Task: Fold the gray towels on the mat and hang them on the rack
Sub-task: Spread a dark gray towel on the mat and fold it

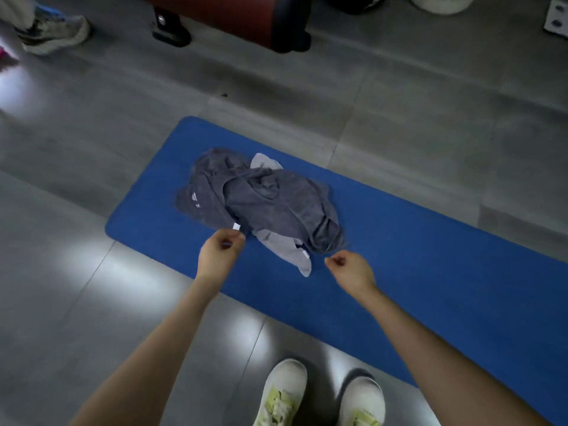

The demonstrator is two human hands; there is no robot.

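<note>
Blue mat (430,256) | towels (270,204) heaped, count unclear | left hand (221,247) curled at corner, grip unclear | right hand (350,267) curled, empty

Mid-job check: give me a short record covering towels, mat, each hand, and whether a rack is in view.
towels: dark gray towels and a lighter gray towel, crumpled in one pile, unfolded
mat: blue, on the tiled floor, with the pile near its left end
left hand: fingers curled at the dark towel's white-tagged corner; grip unclear
right hand: fingers curled, holding nothing, just short of the pile
rack: not in view
</note>
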